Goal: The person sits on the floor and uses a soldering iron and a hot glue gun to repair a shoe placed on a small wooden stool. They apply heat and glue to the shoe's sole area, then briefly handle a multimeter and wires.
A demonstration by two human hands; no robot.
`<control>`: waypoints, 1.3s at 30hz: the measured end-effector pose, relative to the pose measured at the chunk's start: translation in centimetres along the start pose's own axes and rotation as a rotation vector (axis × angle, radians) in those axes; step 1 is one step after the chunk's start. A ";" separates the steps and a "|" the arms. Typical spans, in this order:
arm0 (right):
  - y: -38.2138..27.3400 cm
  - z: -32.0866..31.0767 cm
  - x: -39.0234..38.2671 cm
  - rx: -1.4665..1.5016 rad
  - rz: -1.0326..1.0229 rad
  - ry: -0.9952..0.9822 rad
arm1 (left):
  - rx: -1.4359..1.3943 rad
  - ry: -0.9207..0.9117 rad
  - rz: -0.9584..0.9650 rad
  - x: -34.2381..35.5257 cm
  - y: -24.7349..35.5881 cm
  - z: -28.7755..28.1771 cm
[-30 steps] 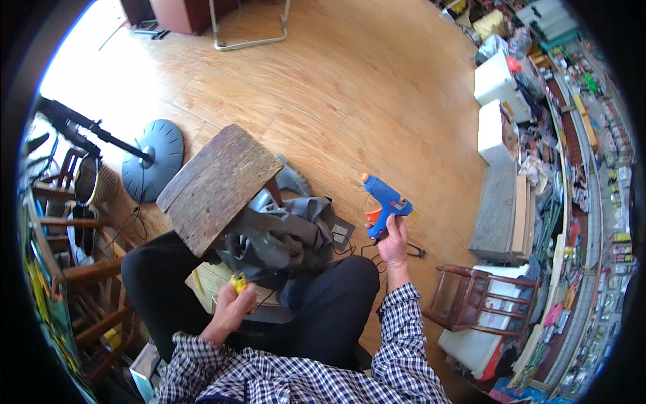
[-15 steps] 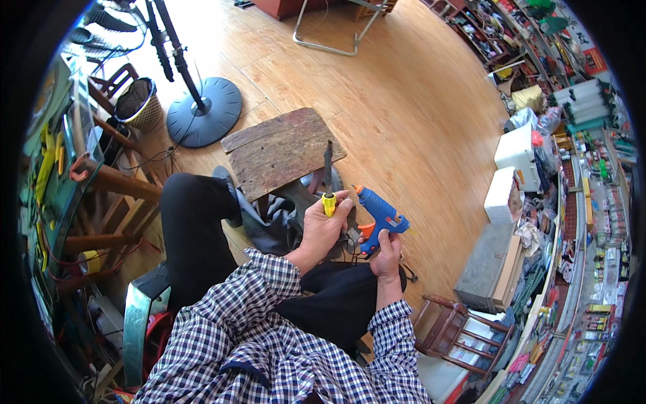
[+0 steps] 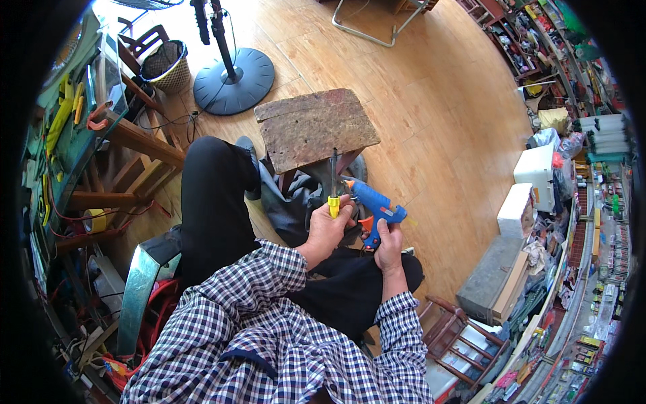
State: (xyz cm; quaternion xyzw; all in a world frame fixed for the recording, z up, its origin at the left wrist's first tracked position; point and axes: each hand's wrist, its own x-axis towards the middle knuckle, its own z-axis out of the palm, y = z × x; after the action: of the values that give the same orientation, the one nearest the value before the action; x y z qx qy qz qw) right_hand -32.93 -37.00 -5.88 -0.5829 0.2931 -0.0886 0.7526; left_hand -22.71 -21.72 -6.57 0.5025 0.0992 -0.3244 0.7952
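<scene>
My left hand is closed round the yellow handle of a screwdriver, whose dark shaft points up and away. In my right hand is a blue glue gun with an orange trigger and orange nozzle tip. The nozzle points left toward the screwdriver's shaft; whether they touch, I cannot tell. The fingertips of my left hand are close beside the gun's underside, near a thin metal piece too small to make out. Both hands are above my lap, just nearer than a worn wooden stool.
Beyond the stool stands a round black fan base with a wastebasket beside it. A workbench with tools lines the left. To the right are a small wooden chair, a grey box, white foam boxes and crowded shelves.
The view has shifted, so the stool and fan base appear farther right and higher. The glue gun's nozzle has come nearer the screwdriver's shaft. Both hands keep their holds.
</scene>
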 end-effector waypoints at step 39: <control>1.2 1.8 2.1 -0.020 0.139 0.014 | 0.186 0.071 -0.267 -4.6 7.2 -9.6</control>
State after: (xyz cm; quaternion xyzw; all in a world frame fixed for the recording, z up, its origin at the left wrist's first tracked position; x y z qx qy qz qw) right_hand -30.45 -36.14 -7.41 -0.5682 0.3391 -0.0373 0.7489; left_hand -20.20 -9.50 -3.61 0.5675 0.1629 -0.4170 0.6910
